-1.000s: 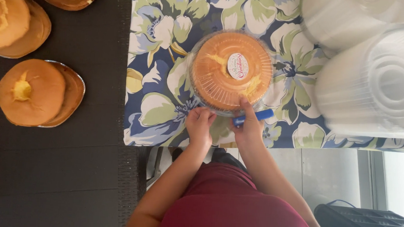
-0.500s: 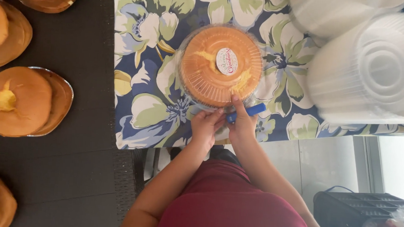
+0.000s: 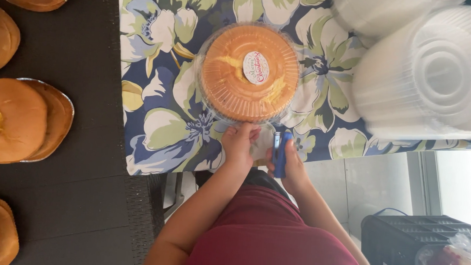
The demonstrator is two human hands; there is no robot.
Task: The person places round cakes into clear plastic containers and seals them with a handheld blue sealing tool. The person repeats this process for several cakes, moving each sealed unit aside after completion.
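fingers of left hand (image 3: pixel 239 143) are pinching the rim of the lidded cake (image 3: pixel 249 71) on the floral surface (image 3: pixel 155 128); right hand (image 3: pixel 290 162) is gripping a blue tool (image 3: pixel 280 153), now turned upright rather than flat.

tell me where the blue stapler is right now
In the head view, the blue stapler is in the right hand, at the near edge of the flowered tablecloth, just below the lidded cake and beside the left hand.

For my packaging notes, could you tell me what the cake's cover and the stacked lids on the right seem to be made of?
The cake's cover looks like thin clear plastic: glossy, with the cake showing through. The stacked lids look like the same ribbed, translucent plastic, milky where they overlap.
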